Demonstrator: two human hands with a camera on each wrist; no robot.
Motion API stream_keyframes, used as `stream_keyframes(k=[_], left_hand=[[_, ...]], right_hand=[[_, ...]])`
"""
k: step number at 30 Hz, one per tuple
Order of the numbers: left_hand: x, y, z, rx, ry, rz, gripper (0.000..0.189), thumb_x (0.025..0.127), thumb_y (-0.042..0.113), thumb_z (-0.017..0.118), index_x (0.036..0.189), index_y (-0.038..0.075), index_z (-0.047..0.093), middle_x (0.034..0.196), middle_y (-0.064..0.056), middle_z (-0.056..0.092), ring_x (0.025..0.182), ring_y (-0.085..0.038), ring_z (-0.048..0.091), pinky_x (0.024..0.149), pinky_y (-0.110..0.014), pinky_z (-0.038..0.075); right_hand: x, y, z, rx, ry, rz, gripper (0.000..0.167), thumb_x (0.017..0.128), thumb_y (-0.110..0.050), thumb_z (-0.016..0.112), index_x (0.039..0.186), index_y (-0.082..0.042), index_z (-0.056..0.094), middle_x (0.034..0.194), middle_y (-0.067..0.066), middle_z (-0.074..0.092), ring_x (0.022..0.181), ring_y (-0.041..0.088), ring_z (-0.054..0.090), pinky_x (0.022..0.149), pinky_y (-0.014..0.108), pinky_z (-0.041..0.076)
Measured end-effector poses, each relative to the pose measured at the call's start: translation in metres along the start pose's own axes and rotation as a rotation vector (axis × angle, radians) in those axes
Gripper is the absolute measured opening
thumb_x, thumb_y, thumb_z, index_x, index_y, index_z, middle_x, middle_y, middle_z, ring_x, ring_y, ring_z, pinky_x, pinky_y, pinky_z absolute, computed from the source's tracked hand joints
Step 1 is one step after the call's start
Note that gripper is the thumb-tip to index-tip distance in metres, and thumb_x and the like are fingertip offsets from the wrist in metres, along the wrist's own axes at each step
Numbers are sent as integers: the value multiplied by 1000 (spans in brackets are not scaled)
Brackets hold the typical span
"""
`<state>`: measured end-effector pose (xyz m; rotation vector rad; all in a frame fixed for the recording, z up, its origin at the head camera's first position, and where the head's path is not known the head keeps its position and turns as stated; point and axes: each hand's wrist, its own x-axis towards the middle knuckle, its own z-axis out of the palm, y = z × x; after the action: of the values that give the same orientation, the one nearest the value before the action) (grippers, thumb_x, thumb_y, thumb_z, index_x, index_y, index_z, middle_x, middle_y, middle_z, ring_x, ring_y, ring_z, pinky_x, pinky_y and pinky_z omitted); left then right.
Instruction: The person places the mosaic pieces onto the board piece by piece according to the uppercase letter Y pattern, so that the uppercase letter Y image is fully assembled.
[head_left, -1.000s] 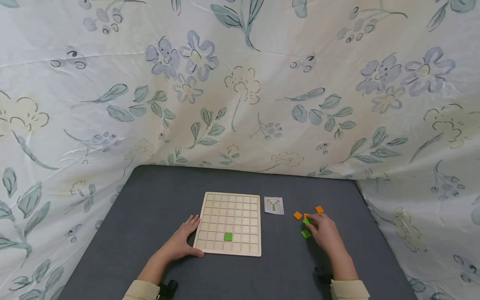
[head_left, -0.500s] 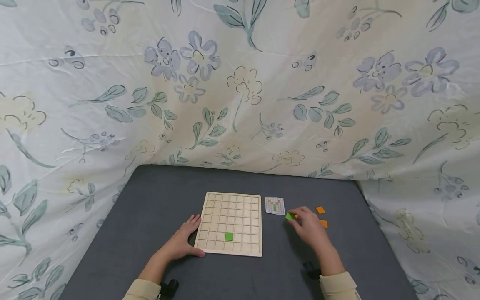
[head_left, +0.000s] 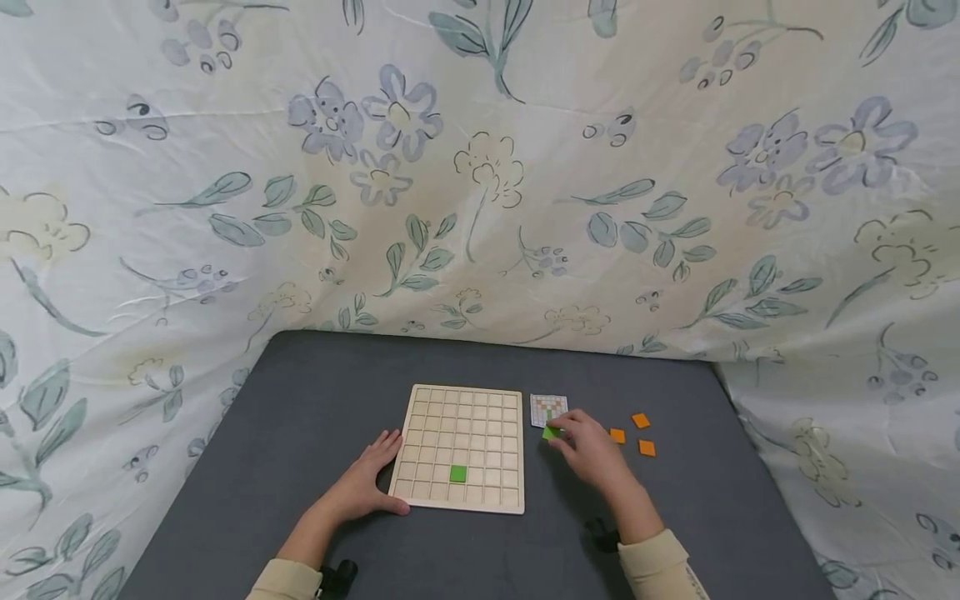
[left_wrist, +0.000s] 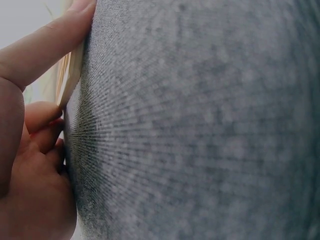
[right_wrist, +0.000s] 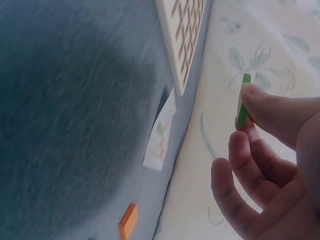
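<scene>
My right hand (head_left: 592, 450) pinches a green square tile (right_wrist: 243, 107) between thumb and fingers, raised above the table beside the pattern card. In the right wrist view the tile is seen edge-on, with the other fingers loosely bent below it. My left hand (head_left: 362, 481) rests at the lower left corner of the wooden grid board (head_left: 480, 417), fingers spread along its left side and thumb at the front edge. The left wrist view has the thumb (left_wrist: 45, 47) against the board's rim (left_wrist: 72, 70). Another green tile (head_left: 458, 473) lies in a cell near the board's front.
A small printed pattern card (head_left: 547, 408) lies right of the board, partly covered by my right hand. Orange tiles (head_left: 647, 448) are scattered farther right on the dark grey table (head_left: 337, 375). A floral cloth (head_left: 480, 208) hangs behind the table.
My right hand has moved left from the loose tiles to the card, carrying the green tile. Orange tiles formerly behind it now show. My left hand has stayed at the board.
</scene>
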<state>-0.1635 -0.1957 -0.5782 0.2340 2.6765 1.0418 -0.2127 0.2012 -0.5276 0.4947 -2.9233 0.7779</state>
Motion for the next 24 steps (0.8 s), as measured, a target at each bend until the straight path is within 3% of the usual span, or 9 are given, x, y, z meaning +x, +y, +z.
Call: stream_keyframes(k=[9,24], left_hand=[[-2,0,3,-8,2,0,124,61,44,96,159,8,29,168,-11,21,157,-36,9,123,-63,15],[-3,1,4,-5,2,-20,126,60,45,96,160,9,28,168,-11,21,157,-36,9,123,-62,14]], right_hand=[[7,-18,9,-8,-20,-107,30,88,-16,78,118,-13,74,109,2,64,87,16,65,71,34,55],[16,-40,32,15,-55,-191,28,91,-18,76,119,-15,74,108,1,64,80,11,58,65,27,50]])
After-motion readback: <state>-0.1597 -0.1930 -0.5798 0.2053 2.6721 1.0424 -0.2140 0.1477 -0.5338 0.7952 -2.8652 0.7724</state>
